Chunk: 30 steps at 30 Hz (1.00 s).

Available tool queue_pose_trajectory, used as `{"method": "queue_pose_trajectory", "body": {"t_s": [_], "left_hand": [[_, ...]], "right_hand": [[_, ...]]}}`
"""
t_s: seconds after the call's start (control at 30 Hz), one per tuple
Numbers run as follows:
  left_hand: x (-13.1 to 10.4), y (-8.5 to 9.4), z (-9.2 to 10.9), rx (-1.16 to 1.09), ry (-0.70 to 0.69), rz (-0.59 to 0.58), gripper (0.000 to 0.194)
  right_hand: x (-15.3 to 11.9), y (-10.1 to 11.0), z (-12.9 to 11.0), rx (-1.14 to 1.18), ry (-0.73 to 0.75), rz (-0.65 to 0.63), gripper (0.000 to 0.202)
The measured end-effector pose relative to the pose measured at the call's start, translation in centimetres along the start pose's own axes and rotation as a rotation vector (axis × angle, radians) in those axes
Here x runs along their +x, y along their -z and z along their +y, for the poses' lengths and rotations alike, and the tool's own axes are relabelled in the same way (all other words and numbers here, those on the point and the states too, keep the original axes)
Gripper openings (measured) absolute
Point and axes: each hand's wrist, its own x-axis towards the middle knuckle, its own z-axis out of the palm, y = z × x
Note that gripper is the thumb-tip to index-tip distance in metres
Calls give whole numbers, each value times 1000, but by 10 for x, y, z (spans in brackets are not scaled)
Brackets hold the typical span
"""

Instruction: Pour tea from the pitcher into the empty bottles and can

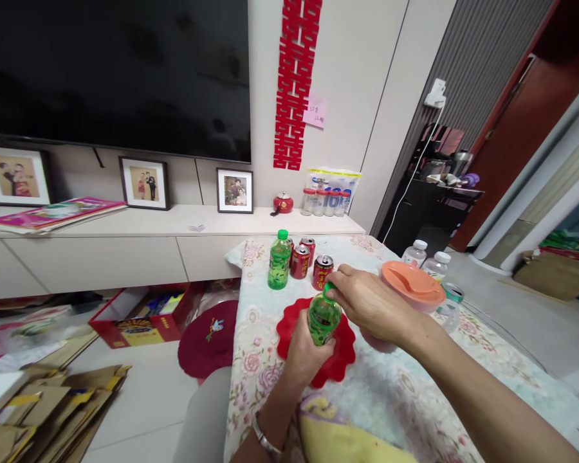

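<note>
Head view: the left hand [303,350] grips a green bottle [323,317] over the red mat [340,360]; right hand [367,305] pinches its cap [329,289], apparently unscrewing, needing a steady twist.

Green bottle [323,316] on red scalloped mat [340,357]. Tablecloth [395,392] white with pink floral print. Cans [322,271] red; bowl lid [412,283] orange.

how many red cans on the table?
3, clustered at the table's far end: one right beside the standing green bottle, one behind it, one nearest the right hand. The bottle may hide more.
</note>
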Motion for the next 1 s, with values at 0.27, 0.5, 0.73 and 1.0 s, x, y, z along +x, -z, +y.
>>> {"method": "queue_pose_trajectory", "body": {"t_s": [0.27, 0.5, 0.73, 1.0], "left_hand": [[1, -3, -6, -27, -23, 5, 50], [0, -2, -4, -13, -8, -1, 52], [0, -3, -3, -26, -4, 19, 53], [0, -4, -3, -25, 4, 12, 51]], "right_hand": [[-3, -2, 0, -24, 42, 2, 18], [-4, 7, 11, 75, 131, -29, 24], [-2, 6, 7, 53, 135, -67, 24], [1, 3, 0, -13, 23, -27, 25]]}}
